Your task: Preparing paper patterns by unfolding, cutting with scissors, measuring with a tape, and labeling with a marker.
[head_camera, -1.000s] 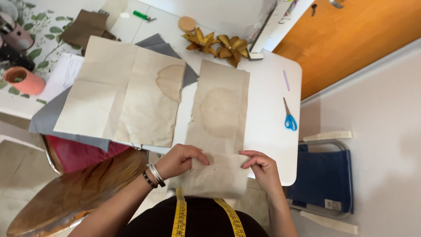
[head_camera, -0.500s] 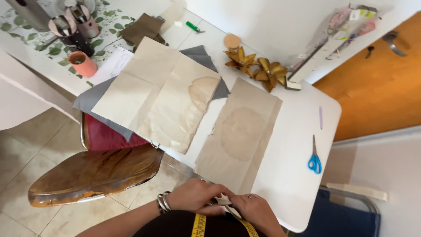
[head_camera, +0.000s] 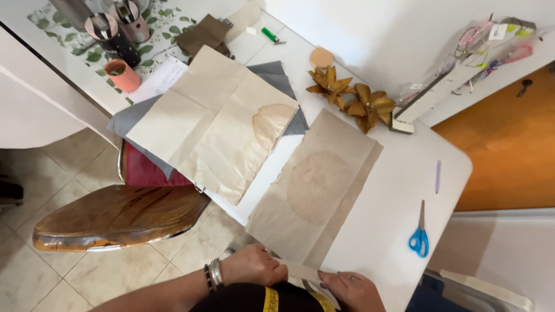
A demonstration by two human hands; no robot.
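Note:
A long strip of stained brown paper [head_camera: 315,190] lies on the white table [head_camera: 399,190], running toward me. Its near end is folded up into a narrow band [head_camera: 303,270]. My left hand [head_camera: 251,266], with bracelets on the wrist, pinches the left part of that fold. My right hand [head_camera: 354,290] presses flat on the fold's right end at the table's near edge. A yellow measuring tape [head_camera: 270,299] hangs at my chest.
A larger creased brown sheet [head_camera: 214,121] lies over grey paper [head_camera: 276,75] to the left. Two gold paper flowers [head_camera: 352,98], blue-handled scissors [head_camera: 418,234], a lilac pen [head_camera: 438,176], a pink cup [head_camera: 122,75] and pen holders [head_camera: 115,29] are around. A wooden chair [head_camera: 115,216] stands left.
The view has swung so the table sits more diagonally and the hands have slid to the bottom edge. Both hands stay on the paper's folded near end.

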